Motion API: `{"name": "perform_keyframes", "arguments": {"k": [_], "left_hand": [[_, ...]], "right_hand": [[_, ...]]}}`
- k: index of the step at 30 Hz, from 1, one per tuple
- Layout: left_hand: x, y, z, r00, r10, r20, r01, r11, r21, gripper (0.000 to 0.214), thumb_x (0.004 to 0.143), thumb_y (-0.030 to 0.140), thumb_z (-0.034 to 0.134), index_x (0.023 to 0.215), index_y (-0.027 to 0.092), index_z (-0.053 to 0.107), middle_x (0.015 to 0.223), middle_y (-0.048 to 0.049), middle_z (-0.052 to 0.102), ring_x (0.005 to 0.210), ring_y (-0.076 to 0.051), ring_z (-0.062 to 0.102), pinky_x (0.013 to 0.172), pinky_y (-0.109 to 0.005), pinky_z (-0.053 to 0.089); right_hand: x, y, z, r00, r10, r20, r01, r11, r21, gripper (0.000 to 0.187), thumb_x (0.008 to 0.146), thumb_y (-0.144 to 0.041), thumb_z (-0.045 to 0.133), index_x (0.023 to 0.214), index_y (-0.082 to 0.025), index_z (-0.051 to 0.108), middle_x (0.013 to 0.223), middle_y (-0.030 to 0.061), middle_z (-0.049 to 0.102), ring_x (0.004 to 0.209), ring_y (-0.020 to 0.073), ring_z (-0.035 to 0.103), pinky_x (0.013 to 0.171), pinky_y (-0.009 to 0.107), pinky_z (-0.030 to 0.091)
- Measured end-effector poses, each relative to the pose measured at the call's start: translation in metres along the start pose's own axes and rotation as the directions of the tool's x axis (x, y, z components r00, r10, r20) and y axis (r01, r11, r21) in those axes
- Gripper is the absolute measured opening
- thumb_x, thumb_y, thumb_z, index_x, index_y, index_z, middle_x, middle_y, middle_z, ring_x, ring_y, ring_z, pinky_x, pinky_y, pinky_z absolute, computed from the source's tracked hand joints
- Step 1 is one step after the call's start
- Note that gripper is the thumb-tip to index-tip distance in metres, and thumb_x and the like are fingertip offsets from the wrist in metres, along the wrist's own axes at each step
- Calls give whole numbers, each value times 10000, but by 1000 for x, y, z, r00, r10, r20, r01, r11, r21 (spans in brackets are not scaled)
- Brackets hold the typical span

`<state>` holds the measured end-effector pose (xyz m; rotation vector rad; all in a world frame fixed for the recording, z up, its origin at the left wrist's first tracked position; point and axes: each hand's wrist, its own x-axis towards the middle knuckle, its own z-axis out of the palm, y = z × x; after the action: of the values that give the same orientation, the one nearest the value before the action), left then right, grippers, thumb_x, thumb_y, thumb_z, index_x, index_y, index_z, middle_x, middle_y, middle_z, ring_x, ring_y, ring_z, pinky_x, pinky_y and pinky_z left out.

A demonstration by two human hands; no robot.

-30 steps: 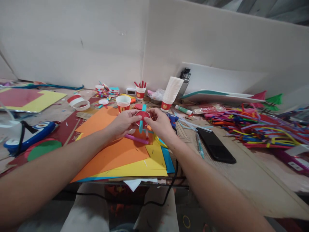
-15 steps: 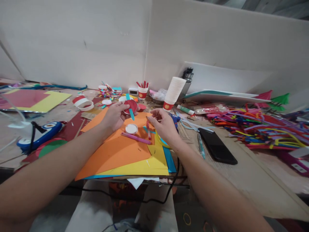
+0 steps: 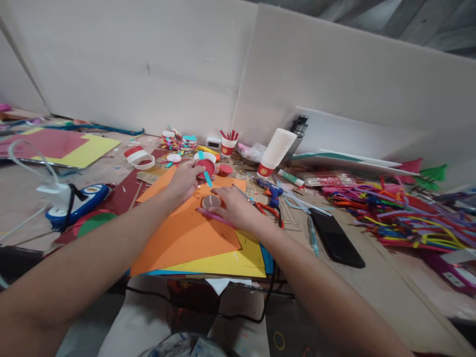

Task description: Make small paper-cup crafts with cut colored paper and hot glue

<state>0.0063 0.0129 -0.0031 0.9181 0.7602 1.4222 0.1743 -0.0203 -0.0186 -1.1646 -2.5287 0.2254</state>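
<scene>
Pinched in my left hand (image 3: 185, 179) is a red round disc (image 3: 206, 170) with a pale rim, which looks like a cut cup bottom. A narrow blue paper strip (image 3: 207, 179) lies across it and sticks out past its edge. My right hand (image 3: 234, 204) reaches low over the orange paper (image 3: 186, 238), fingers apart around the right side of a small white round cup piece (image 3: 211, 202). Whether the fingertips touch that piece is hard to tell. A magenta pen-like stick (image 3: 215, 217) lies just below, partly hidden by the right hand.
Behind the hands stand a paper cup of red sticks (image 3: 228, 146) and a tilted stack of paper cups (image 3: 277, 153). To the right lie a blue glue gun (image 3: 275, 195), a black phone (image 3: 336, 238) and many pipe cleaners (image 3: 401, 213). A blue-and-white device (image 3: 80, 203) sits left.
My right hand has moved left and down from beside the red marker to the white cup piece. My left hand still holds the red disc. The view has shifted slightly.
</scene>
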Motion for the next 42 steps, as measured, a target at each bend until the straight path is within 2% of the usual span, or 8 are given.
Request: {"name": "perform_keyframes", "arguments": {"k": [4, 7, 13, 18, 23, 30, 37, 42], "left_hand": [[-1, 1, -1, 1000, -25, 0, 25, 999, -42, 215, 723, 64, 585, 932, 94, 626, 853, -89, 710, 822, -185, 698, 818, -375, 582], [0, 1, -2, 999, -41, 7, 42, 994, -101, 219, 708, 58, 567, 917, 92, 622, 868, -100, 706, 840, -194, 697, 830, -390, 575], [5, 4, -4, 995, -100, -13, 96, 979, -181, 228, 820, 226, 545, 974, 88, 640, 907, -131, 715, 828, -218, 690, 745, -361, 577], [4, 3, 2, 981, -180, -70, 166, 971, -170, 239, 892, 226, 472, 988, 84, 638, 908, -127, 723, 802, -198, 687, 721, -332, 565], [-10, -2, 16, 984, -179, -23, 173, 972, -156, 197, 904, 231, 500, 968, 121, 650, 903, -63, 717, 745, -131, 645, 687, -253, 531], [-23, -11, 26, 967, -156, 201, 184, 974, -129, 186, 867, 275, 583, 971, 151, 674, 890, -30, 683, 759, -115, 587, 706, -221, 499], [-26, -15, 25, 950, -133, 282, 181, 971, -154, 220, 849, 347, 623, 944, 157, 684, 941, -51, 687, 813, -143, 611, 734, -250, 516], [-29, -13, 24, 951, -69, 303, 116, 983, -140, 269, 819, 368, 686, 1009, 178, 697, 1022, -54, 697, 902, -147, 624, 809, -240, 503]], "right_hand": [[6, -4, 2, 997, 58, 48, -57, 998, -24, 271, 846, -324, 659, 1050, -145, 657, 1050, 143, 685, 1006, 256, 627, 930, 407, 432], [6, -8, 0, 996, 85, 23, -85, 996, -16, 192, 832, -284, 655, 965, -146, 660, 988, 130, 697, 915, 243, 647, 920, 408, 439], [-4, 0, -9, 973, 182, -145, -169, 981, 98, 468, 738, -226, 657, 1194, -143, 588, 1115, 155, 686, 997, 280, 648, 856, 413, 499], [-11, 7, -21, 917, 154, -367, -78, 974, 214, 532, 729, -192, 630, 1250, -177, 521, 1183, 126, 651, 1049, 253, 629, 896, 421, 507], [-14, -1, -26, 841, -7, -540, 71, 993, 98, 644, 751, -170, 609, 1360, -214, 406, 1280, 133, 596, 1153, 270, 575, 960, 457, 480], [-16, 0, -25, 827, -110, -551, 125, 992, -11, 757, 767, -138, 581, 1449, -236, 268, 1346, 118, 561, 1216, 285, 528, 1009, 492, 444], [-17, 0, -26, 820, -147, -553, 142, 989, -51, 708, 808, -109, 549, 1454, -257, 300, 1373, 91, 554, 1210, 263, 516, 1032, 483, 441], [-18, -3, -25, 812, -147, -565, 152, 988, -38, 708, 841, -102, 534, 1468, -294, 267, 1369, 93, 542, 1244, 252, 508, 1033, 481, 452]]}}
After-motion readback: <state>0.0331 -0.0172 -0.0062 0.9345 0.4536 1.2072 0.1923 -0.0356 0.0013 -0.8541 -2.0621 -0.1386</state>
